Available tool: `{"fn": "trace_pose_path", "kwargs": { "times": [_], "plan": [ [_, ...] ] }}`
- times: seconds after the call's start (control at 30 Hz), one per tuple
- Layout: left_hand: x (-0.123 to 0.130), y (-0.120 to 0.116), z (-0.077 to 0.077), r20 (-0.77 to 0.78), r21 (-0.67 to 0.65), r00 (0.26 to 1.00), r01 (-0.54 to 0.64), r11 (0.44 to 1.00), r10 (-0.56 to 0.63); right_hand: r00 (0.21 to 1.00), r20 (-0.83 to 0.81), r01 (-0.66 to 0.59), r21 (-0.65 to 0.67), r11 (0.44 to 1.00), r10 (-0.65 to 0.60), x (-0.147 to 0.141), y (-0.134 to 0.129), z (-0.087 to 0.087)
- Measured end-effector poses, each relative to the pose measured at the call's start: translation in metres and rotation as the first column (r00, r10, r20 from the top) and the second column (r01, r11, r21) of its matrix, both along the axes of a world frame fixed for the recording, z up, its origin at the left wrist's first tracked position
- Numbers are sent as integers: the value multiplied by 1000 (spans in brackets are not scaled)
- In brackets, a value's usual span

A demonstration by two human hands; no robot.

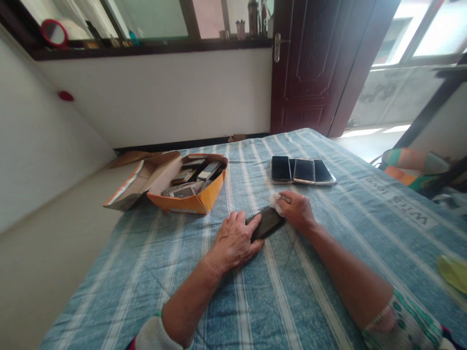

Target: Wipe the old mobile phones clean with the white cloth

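A dark mobile phone [268, 224] lies at a slant on the striped bedspread. My left hand [235, 239] is closed on its near left end, thumb along one edge and fingers along the other. Pinched in my right hand [297, 210] is a white tissue [276, 204], pressed against the phone's far right end. Behind my right hand several phones lie together, among them a black phone [280, 168] and a gold-edged phone [304, 170], screens facing up.
An orange cardboard box [182, 204] with its lid folded open stands to the left, holding several old phones. The blue striped bedspread [146, 287] covers the bed. Something yellow [452, 272] lies at the right edge. A dark red door [310, 63] is beyond.
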State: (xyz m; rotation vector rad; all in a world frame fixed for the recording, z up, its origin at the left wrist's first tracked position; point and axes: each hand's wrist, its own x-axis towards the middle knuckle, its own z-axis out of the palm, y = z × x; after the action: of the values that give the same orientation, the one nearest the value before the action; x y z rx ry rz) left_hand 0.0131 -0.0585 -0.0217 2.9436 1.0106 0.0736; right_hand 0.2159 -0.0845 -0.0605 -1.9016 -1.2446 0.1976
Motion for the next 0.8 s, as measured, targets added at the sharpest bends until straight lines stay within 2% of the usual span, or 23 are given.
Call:
{"fn": "trace_pose_path", "kwargs": {
  "times": [0.47,0.8],
  "plan": [
    [0,-2,-1,-36,17,999,-8,1000,9,1000,-8,9,-5,1000,-10,3,1,1],
    [3,7,1,-79,42,997,16,999,-13,1000,-25,4,2,1000,-4,-2,1,3]
  ]
}}
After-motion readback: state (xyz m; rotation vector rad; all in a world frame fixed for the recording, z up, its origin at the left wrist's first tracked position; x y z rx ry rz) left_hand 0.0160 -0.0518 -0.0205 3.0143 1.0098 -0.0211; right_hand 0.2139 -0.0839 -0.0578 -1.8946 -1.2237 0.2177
